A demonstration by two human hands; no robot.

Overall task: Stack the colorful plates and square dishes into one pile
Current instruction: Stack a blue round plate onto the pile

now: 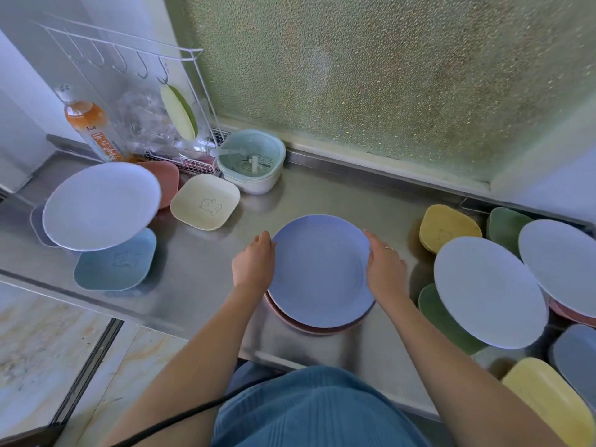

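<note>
A blue round plate (319,269) lies on top of a pink plate (309,327) at the middle of the steel counter. My left hand (253,266) grips its left rim and my right hand (385,269) grips its right rim. On the left lie a pale round plate (101,206) over a teal square dish (113,266), a pink square dish (166,180) and a cream square dish (204,201). On the right are two pale round plates (487,291) (561,266), a yellow square dish (448,227), green dishes (506,224), a grey dish (577,359) and a yellow dish (545,398).
A wire rack (129,59) with hooks, a drink bottle (88,124) and a clear plastic bag stand at the back left. A pale green strainer tub (251,159) sits by the frosted window. The counter's front edge (161,317) drops to a tiled floor.
</note>
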